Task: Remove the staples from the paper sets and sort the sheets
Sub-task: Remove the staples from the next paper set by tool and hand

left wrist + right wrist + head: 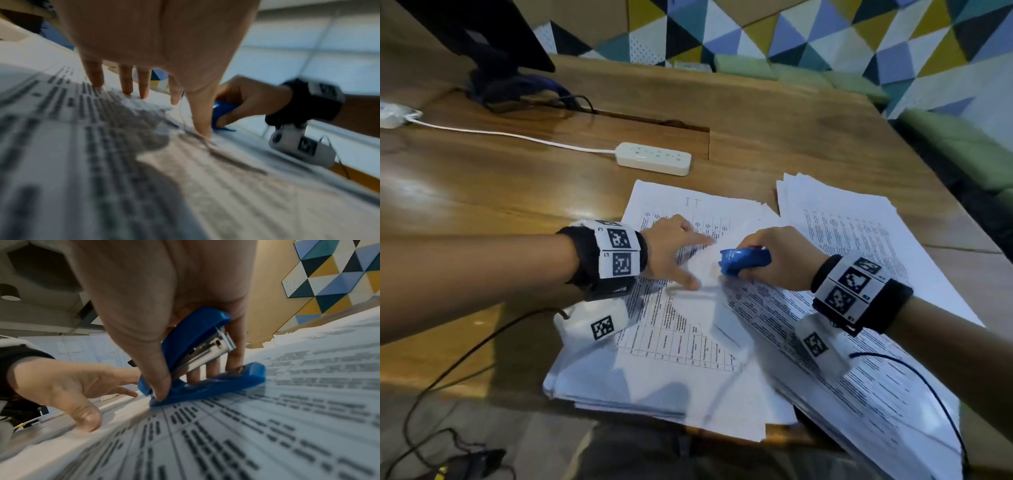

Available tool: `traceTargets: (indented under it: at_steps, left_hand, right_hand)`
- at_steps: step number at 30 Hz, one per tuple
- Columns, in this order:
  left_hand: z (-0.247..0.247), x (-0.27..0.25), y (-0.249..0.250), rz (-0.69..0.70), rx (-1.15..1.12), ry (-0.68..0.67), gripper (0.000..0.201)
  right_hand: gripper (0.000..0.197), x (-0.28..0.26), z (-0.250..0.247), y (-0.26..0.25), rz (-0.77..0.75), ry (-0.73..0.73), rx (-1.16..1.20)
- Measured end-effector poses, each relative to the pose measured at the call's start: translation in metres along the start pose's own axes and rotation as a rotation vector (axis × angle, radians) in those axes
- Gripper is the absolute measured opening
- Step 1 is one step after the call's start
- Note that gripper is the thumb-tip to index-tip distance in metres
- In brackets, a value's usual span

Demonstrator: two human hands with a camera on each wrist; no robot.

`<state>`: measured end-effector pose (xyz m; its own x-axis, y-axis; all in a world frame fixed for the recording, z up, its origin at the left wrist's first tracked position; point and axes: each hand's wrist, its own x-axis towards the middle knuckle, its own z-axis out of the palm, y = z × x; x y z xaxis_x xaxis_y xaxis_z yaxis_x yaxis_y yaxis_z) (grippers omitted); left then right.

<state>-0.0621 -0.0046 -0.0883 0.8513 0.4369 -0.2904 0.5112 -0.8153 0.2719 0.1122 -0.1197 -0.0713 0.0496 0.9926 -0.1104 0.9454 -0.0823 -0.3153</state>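
blue stapler in right hand

The blue stapler is small, with a plastic top and base and a bright metal magazine between them; its base lies flat on the printed sheets, its top raised at the front. The paper set under it — white sheets with tables and lines of black text — lies skewed near the desk's front edge, atop a thicker stack that overhangs the edge. A second pile of printed sheets lies just beside it on the right, its corners fanned — loosely stacked.
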Motion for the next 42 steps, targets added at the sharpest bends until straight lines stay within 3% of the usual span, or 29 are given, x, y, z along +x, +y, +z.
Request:
traceTargets:
  at_steps: [3,7,15,19,26,32,37,40,42]
  left_hand:
    - [0.003,0.007,-0.007,0.012,0.158,-0.085,0.089]
    - [0.005,0.015,-0.007,0.030,0.188,-0.195,0.092]
    - [0.000,0.033,-0.009,0.093,0.393,-0.245,0.102]
    - [-0.001,0.042,-0.009,0.113,0.403,-0.273,0.110]
    - [-0.001,0.046,-0.004,0.227,0.587,-0.264,0.118]
    - [-0.004,0.047,-0.004,0.288,0.564,-0.279,0.125]
    - [-0.002,0.049,-0.007,0.330,0.568,-0.230,0.125]
    - [-0.001,0.049,-0.007,0.322,0.546,-0.245,0.123]
    - [-0.002,0.049,-0.007,0.340,0.533,-0.230,0.127]
  right_hand:
    - [0.020,0.004,0.000,0.001,-0.012,-0.008,-0.014]
    - [0.026,0.009,0.000,0.004,-0.058,-0.016,-0.002]
    - [0.031,0.011,0.001,0.007,-0.125,-0.034,-0.018]
    - [0.024,0.010,0.006,0.009,-0.154,-0.005,-0.022]
    - [0.016,0.008,0.015,0.007,-0.147,0.068,-0.010]
    - [0.016,0.015,0.010,0.011,-0.217,0.005,0.034]
    - [0.026,0.014,0.014,0.008,-0.155,0.058,-0.009]
    - [0.015,0.016,0.011,0.008,-0.225,0.039,0.049]
    - [0.024,0.020,0.006,0.006,-0.306,0.016,0.117]
